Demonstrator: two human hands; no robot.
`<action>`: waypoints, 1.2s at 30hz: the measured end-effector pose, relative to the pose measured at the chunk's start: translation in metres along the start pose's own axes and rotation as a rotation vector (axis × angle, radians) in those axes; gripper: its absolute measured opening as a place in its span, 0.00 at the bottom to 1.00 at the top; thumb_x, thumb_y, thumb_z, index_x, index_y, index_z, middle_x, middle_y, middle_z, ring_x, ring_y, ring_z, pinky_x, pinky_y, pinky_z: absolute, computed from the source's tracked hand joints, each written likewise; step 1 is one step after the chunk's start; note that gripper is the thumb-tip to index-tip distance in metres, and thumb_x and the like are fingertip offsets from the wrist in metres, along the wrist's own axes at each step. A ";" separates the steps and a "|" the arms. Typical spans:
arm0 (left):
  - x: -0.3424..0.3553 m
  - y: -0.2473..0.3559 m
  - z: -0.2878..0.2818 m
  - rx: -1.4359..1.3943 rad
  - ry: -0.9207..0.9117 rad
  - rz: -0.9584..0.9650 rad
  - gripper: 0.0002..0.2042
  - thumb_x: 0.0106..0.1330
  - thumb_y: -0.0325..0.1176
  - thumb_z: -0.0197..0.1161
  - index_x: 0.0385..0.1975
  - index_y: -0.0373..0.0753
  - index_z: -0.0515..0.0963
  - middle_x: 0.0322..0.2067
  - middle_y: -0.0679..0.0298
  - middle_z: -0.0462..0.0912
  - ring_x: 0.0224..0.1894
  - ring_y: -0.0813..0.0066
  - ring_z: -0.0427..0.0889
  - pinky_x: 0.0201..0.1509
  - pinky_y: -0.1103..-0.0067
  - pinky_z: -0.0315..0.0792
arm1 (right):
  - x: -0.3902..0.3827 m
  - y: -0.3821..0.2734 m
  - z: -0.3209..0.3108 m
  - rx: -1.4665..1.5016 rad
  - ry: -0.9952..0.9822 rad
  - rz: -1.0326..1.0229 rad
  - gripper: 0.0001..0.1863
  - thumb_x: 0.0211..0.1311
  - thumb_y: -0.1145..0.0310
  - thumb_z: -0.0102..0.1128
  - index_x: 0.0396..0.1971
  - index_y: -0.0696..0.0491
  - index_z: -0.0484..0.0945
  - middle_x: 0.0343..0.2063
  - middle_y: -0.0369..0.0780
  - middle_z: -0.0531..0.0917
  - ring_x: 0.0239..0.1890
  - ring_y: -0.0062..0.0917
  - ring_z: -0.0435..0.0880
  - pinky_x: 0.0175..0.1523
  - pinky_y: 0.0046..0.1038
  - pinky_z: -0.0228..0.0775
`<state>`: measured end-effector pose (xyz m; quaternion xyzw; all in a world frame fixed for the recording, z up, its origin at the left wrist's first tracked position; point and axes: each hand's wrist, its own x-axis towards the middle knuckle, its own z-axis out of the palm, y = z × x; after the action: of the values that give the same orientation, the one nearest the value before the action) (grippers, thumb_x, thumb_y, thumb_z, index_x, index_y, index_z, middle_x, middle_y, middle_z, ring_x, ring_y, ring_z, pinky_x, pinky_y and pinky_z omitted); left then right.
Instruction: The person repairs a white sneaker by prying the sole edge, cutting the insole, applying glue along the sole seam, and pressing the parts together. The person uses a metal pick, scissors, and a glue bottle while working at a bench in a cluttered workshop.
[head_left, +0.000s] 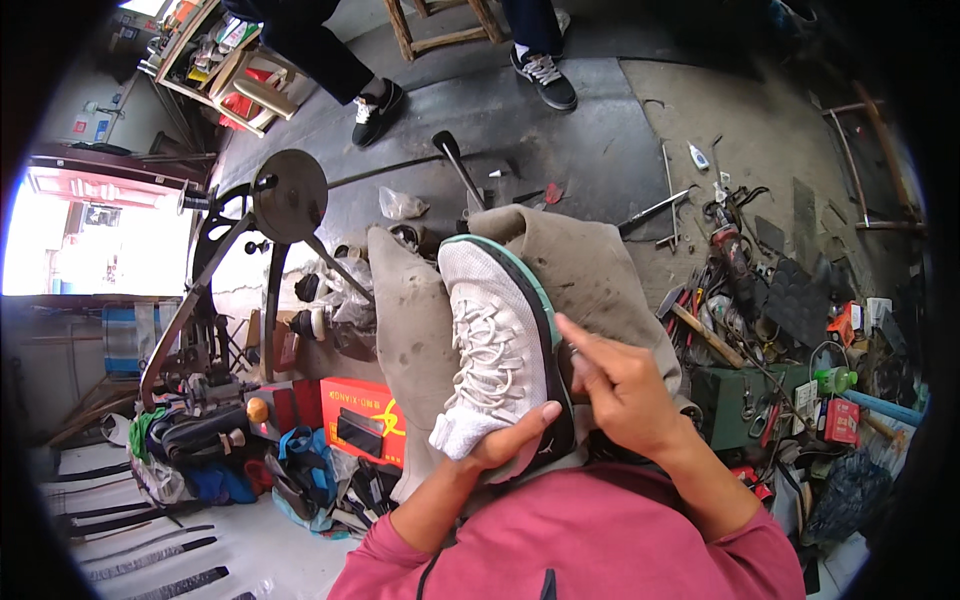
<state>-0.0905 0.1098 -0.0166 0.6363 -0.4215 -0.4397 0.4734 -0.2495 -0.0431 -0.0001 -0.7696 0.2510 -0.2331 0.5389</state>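
Observation:
A white knit sneaker [483,360] with white laces lies across my lap, toe pointing away from me. Its sole has a black edge and a mint-green rim around the toe. My left hand [508,438] is wrapped round the heel end, thumb on the side. At the sole's right edge is my right hand [630,395], its index finger stretched along the rim and the other fingers curled in. Whether those curled fingers hold something small is hidden. A grey-brown apron [590,270] with worn spots covers my knees under the shoe.
A black metal stand with a wheel [290,195] rises at left. Near it lie an orange-red box [365,420] and bags. Tools, a hammer [708,335] and a green box [740,405] crowd the right. Another person's black shoes [377,113] rest on the floor ahead.

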 end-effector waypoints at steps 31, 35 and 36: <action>0.008 -0.011 -0.007 -0.354 -0.177 -0.191 0.39 0.67 0.31 0.65 0.77 0.29 0.56 0.75 0.49 0.63 0.78 0.56 0.61 0.82 0.67 0.51 | 0.023 0.019 -0.025 0.191 -0.211 0.061 0.34 0.65 0.85 0.53 0.72 0.52 0.73 0.27 0.43 0.80 0.25 0.28 0.79 0.36 0.30 0.76; 0.008 -0.010 -0.009 -0.216 -0.150 -0.168 0.41 0.67 0.33 0.67 0.77 0.28 0.56 0.76 0.47 0.61 0.79 0.54 0.58 0.82 0.67 0.49 | 0.029 0.013 -0.034 0.129 -0.303 0.128 0.33 0.64 0.85 0.53 0.71 0.53 0.73 0.30 0.47 0.83 0.26 0.34 0.83 0.36 0.34 0.76; 0.007 -0.008 -0.010 -0.167 -0.140 -0.164 0.41 0.67 0.34 0.68 0.77 0.28 0.56 0.77 0.47 0.60 0.80 0.54 0.57 0.82 0.67 0.48 | 0.032 0.010 -0.036 0.090 -0.303 0.080 0.33 0.64 0.84 0.54 0.71 0.54 0.74 0.31 0.49 0.84 0.27 0.38 0.84 0.37 0.37 0.77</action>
<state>-0.0778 0.1067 -0.0241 0.5948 -0.3618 -0.5539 0.4566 -0.2488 -0.0917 0.0041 -0.7604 0.1866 -0.1035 0.6134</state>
